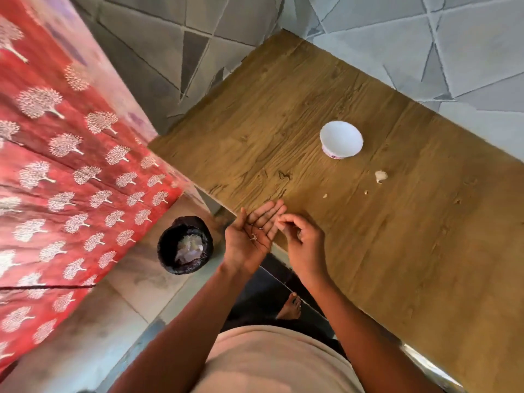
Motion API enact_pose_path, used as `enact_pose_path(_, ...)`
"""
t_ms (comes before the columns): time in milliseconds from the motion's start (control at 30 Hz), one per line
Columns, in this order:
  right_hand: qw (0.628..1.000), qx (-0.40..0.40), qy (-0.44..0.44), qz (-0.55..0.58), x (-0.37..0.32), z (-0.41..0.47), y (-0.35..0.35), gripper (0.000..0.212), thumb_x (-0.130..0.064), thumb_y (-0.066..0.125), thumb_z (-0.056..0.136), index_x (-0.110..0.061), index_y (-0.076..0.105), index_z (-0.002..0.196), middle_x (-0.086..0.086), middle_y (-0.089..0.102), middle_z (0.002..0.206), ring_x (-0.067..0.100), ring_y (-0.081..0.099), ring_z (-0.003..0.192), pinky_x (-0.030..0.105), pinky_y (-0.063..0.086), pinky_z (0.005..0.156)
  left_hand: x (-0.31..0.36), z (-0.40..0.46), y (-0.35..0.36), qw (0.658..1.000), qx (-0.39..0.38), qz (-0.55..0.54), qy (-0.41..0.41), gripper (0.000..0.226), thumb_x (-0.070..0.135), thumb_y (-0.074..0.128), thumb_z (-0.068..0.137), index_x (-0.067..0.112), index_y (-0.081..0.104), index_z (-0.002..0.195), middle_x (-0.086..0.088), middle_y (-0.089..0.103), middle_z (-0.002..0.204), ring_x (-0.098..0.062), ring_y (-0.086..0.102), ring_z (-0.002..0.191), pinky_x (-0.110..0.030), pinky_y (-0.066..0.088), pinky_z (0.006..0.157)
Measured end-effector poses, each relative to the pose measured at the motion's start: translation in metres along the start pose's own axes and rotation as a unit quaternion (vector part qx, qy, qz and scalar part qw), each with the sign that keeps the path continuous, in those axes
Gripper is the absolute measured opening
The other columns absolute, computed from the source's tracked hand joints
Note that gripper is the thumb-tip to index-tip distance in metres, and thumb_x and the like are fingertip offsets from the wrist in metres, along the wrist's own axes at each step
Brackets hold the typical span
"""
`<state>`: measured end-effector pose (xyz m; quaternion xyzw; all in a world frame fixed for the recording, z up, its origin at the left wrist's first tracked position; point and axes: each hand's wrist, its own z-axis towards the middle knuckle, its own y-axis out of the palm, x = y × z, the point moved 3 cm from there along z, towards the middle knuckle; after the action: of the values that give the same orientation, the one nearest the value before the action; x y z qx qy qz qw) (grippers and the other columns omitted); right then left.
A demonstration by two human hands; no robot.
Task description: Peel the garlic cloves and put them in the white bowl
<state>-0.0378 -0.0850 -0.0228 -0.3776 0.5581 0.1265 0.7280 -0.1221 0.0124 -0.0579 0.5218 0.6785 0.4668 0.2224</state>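
My left hand [252,236] lies spread palm-up at the desk [368,222] edge, scraps of skin on it. My right hand [300,236] curls, pinching something small beside it. A garlic clove [380,176] lies near the white bowl [341,143].

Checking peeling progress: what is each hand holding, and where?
Left hand lies open, palm up, a peel scrap resting on it. Right hand curls round something small; which part, cannot tell.

Soft, even daylight filled the scene, brighter at the far right. Glare washed out the red patterned cloth [71,154] along its far edge, and that cloth was smeared by motion blur. Wide-angle distortion bent straight lines near the edges. Shadows under the wooden table [397,222] stayed dark.
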Motion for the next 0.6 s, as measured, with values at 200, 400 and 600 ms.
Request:
enact_pose_path(200,0.993,-0.116,0.010,0.006,-0.029,0.005,0.147,0.010,-0.002,0.071,0.093,-0.009,0.074,0.098,-0.001,0.070,0.099,0.006,0.067,0.095,0.018,0.052,0.079,0.116,-0.031,-0.090,0.992,0.070,-0.044,0.094,0.065,0.038,0.027,0.111,-0.012,0.067,0.118,-0.030,0.061,0.138,-0.039,0.063,0.126,-0.041,0.061,0.093)
enact_pose_path(400,0.972,-0.232,0.044,-0.015,0.023,0.016,0.309,0.014,0.002,0.066,0.094,-0.007,0.077,0.097,-0.004,0.068,0.095,0.005,0.066,0.089,0.018,0.051,0.079,0.195,-0.004,-0.236,0.966,0.203,-0.044,0.155,0.066,0.042,0.022,0.112,-0.009,0.058,0.134,-0.024,0.061,0.142,-0.033,0.056,0.137,-0.044,0.037,0.120)
enact_pose_path(600,0.944,-0.328,0.001,-0.047,0.172,0.015,0.470,0.022,-0.003,0.060,0.100,-0.009,0.077,0.112,0.000,0.069,0.109,0.007,0.066,0.105,0.030,0.056,0.094,0.221,0.087,-0.443,0.922,0.315,-0.117,0.192,0.065,0.043,0.025,0.112,-0.008,0.064,0.126,-0.023,0.067,0.133,-0.034,0.058,0.134,-0.046,0.035,0.122)
